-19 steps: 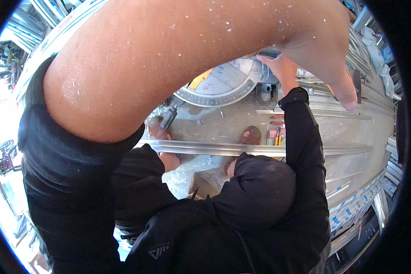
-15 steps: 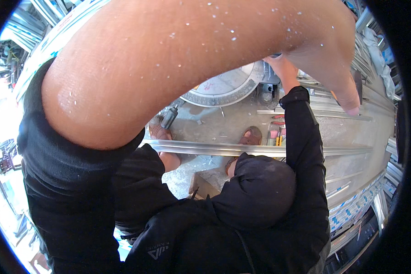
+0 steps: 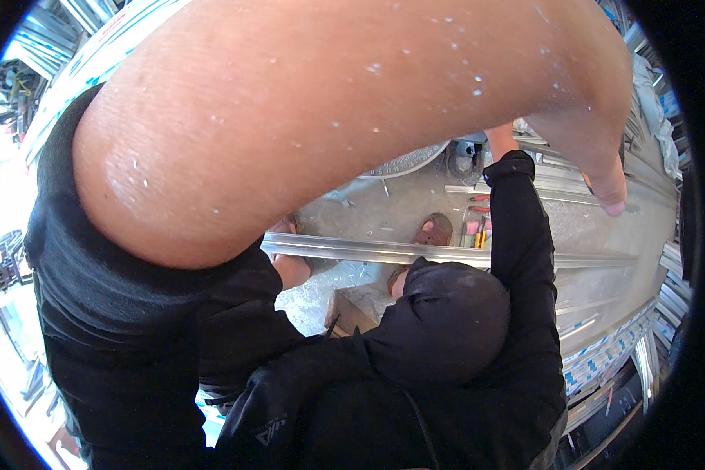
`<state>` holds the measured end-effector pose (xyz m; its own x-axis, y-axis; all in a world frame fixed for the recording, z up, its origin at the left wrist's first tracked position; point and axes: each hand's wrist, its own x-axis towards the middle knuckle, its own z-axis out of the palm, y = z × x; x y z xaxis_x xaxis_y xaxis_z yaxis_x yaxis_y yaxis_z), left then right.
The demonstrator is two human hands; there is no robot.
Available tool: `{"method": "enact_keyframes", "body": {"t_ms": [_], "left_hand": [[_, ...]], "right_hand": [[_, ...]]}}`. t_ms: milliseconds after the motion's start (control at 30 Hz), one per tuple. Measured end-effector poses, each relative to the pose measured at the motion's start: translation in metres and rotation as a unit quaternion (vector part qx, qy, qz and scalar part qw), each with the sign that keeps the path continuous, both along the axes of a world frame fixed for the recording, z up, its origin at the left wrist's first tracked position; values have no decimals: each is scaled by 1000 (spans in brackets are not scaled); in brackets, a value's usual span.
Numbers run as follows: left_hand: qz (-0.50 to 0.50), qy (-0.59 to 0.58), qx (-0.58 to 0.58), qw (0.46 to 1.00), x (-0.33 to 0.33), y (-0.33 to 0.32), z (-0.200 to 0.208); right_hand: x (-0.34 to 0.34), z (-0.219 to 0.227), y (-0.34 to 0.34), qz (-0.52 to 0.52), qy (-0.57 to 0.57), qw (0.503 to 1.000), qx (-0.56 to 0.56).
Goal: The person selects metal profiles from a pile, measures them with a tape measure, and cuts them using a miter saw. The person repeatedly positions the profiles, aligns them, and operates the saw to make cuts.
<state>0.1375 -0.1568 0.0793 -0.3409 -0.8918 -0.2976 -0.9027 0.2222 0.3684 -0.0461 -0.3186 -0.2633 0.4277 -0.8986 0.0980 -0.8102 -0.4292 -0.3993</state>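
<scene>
My bare left forearm, flecked with pale chips, spans the upper picture from its pushed-up black sleeve. At its right end my left hand (image 3: 603, 149) is bent downward, fingers curled beside a dark piece that mostly hides behind them. My right hand (image 3: 502, 142) reaches in below that forearm, from a black sleeve; only its wrist end shows, and its fingers are covered. Beside it lies part of a round metal saw turntable (image 3: 407, 162) with a graduated rim, largely behind my forearm. A long silver metal profile (image 3: 368, 249) runs crosswise nearer my body.
Red-handled tools (image 3: 479, 205) and a yellow-and-black tool (image 3: 482, 235) lie on the floor between profiles. My sandalled foot (image 3: 433, 229) is beyond the long profile, a wooden block (image 3: 354, 309) nearer. Stacked metal profiles (image 3: 619, 345) line the right side.
My left forearm and hand have moved to the right and slightly down, covering more of the turntable. Less of my right hand shows now. The long profile stays in place.
</scene>
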Motion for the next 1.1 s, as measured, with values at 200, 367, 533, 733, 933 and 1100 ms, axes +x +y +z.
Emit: {"method": "enact_keyframes", "body": {"t_ms": [200, 367, 533, 733, 933, 1100], "left_hand": [[-4, 3, -8, 1000, 0, 4, -3], [-10, -1, -19, 1000, 3, 23, -4], [-19, -10, -37, 999, -3, 44, -12], [-30, -26, -100, 994, -16, 81, -39], [-47, -17, -163, 985, -22, 109, -67], [-51, -17, -172, 984, -21, 120, -80]], "right_hand": [[-3, -5, 0, -8, -11, 1000, 17], [-4, -7, 1, -14, -19, 999, 29], [-7, -6, 2, -23, -25, 999, 37], [-4, -2, 9, -44, -37, 997, 55], [0, 10, 15, -52, -2, 998, 26], [0, 11, 17, -63, 2, 998, 14]]}}
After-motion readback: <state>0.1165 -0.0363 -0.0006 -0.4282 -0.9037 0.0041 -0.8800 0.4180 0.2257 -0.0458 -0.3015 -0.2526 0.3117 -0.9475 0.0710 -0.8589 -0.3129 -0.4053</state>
